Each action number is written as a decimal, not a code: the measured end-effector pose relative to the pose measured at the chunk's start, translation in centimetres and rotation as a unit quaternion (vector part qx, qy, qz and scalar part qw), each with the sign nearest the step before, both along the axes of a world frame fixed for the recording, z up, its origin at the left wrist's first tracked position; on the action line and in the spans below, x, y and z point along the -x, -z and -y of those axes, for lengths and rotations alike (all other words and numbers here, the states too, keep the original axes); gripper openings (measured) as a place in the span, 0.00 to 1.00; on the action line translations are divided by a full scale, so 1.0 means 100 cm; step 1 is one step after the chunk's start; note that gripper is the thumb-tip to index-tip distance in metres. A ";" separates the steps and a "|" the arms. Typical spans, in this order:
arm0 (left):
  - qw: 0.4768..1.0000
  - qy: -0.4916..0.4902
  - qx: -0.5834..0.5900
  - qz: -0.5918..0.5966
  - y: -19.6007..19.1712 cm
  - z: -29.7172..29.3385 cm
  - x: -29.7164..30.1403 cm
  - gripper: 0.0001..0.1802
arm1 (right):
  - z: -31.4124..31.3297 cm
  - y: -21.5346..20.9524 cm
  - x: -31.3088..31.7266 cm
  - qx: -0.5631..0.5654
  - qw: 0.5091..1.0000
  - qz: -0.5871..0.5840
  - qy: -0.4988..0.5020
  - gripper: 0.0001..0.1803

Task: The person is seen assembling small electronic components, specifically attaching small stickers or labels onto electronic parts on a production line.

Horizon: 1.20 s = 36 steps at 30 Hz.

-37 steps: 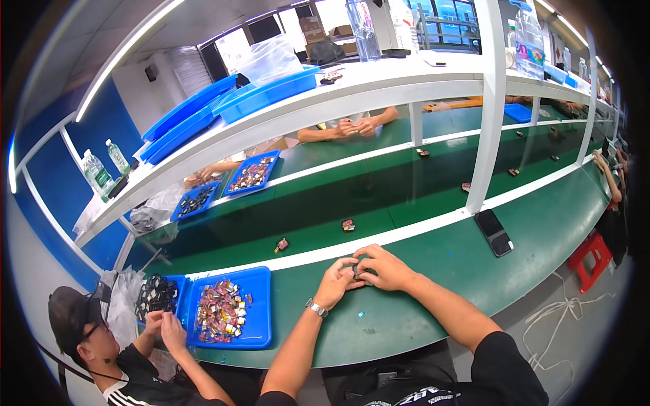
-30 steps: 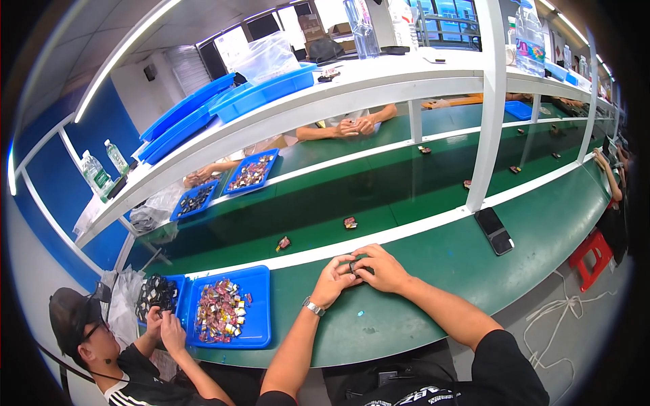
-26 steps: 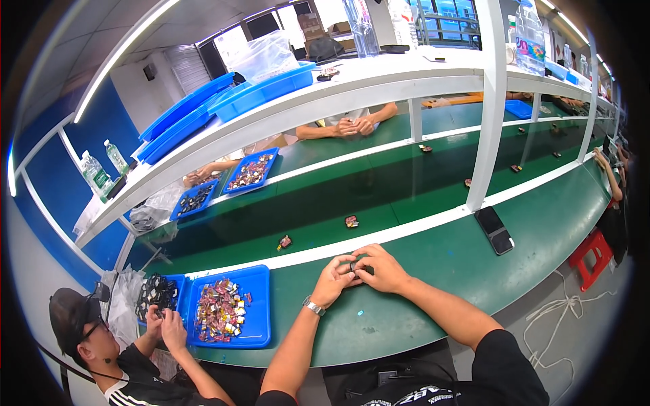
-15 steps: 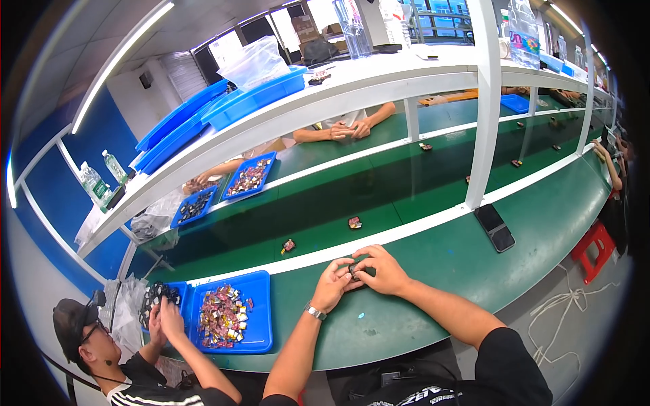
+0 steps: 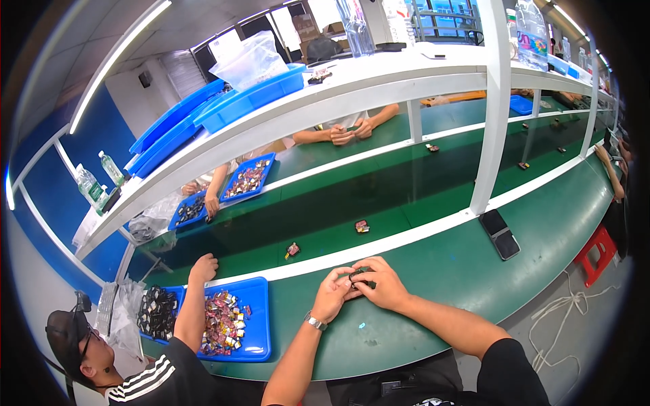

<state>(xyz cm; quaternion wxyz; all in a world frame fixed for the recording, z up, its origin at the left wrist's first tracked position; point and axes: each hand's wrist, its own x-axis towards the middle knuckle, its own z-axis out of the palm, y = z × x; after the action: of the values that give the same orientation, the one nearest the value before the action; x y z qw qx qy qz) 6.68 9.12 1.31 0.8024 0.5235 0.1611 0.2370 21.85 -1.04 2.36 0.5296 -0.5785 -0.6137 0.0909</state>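
Observation:
Both of my hands are together over the near green worktop (image 5: 420, 267), close to the white rail. My left hand (image 5: 332, 296), with a metal watch on its wrist, pinches a small black piece (image 5: 356, 276) from the left side. The fingers of my right hand (image 5: 380, 285) close on the same piece from the right. Most of it is hidden by the fingers, so its exact kind cannot be made out. Beyond the rail, two small red-and-yellow parts (image 5: 361, 226) (image 5: 292, 251) lie on the dark green belt (image 5: 406, 216).
To my left stands a blue tray (image 5: 261, 325) of small pink and yellow parts. Beside it a co-worker (image 5: 101, 345) stretches an arm across. Black pieces (image 5: 157, 312) fill another tray. A folded black phone (image 5: 500, 235) lies right, near a white post (image 5: 491, 135). Other people's hands (image 5: 352, 132) work opposite.
The co-worker on my left has moved a hand from the black pieces forward to the belt's edge. Across the belt, an arm now reaches to the trays. My hands keep hold of the black piece.

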 end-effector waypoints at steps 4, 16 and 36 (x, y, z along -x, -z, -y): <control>1.000 -0.001 0.010 0.010 0.001 -0.001 0.000 0.16 | -0.002 -0.002 0.000 -0.005 1.000 -0.017 -0.004 0.10; 1.000 -0.008 -0.004 0.022 0.005 -0.003 0.001 0.15 | -0.002 -0.006 0.002 -0.018 0.999 -0.028 -0.004 0.10; 1.000 -0.026 0.001 0.011 -0.003 0.003 -0.003 0.15 | -0.005 -0.011 -0.008 -0.134 0.979 0.149 0.046 0.10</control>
<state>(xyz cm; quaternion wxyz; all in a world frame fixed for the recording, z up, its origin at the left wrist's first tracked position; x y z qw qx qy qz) 7.02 8.85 1.61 0.7979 0.5163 0.1663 0.2631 22.68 -0.56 3.49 0.5087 -0.5366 -0.6652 -0.1041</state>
